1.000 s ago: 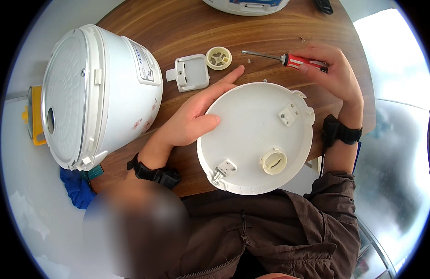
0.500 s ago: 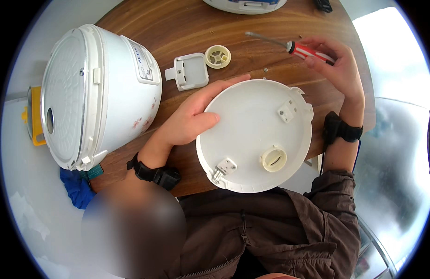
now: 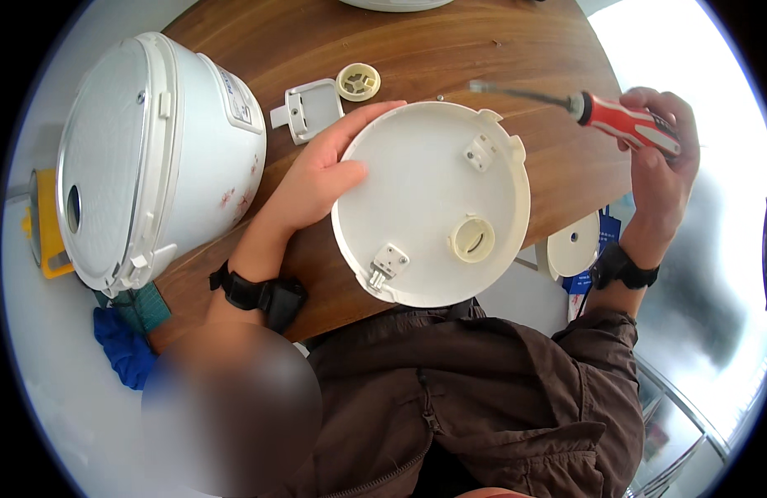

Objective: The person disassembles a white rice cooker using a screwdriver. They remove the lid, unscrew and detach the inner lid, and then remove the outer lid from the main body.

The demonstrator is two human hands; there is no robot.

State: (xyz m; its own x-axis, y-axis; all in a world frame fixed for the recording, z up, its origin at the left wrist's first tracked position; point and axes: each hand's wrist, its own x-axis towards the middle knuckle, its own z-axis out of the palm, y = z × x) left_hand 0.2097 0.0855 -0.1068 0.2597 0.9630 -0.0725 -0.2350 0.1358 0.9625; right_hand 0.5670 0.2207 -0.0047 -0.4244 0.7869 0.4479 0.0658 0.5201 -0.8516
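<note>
My left hand [image 3: 321,170] grips the left rim of a round white plastic lid [image 3: 425,195], its thumb on the inner face and its fingers behind the edge. Hinge-like brackets and a cream round fitting [image 3: 471,239] sit on the lid's inner side. In my right hand [image 3: 670,153] is a screwdriver [image 3: 628,124] with a red and white handle; its shaft points left, above the lid's upper right edge and apart from it. Beyond the lid lie a white rectangular plastic part [image 3: 313,110] and a cream round vented cap [image 3: 359,82].
A white rice cooker body [image 3: 197,141] with a flower print lies at the left of the wooden table [image 3: 450,54]. A small screw [image 3: 440,98] is just past the lid. Blue cloth [image 3: 122,347] lies at lower left. Below the right table edge is a cream disc [image 3: 573,247].
My right hand has moved right and toward me with the screwdriver, now farther from the tabletop. The view has shifted, so the lid and table parts appear farther left and higher.
</note>
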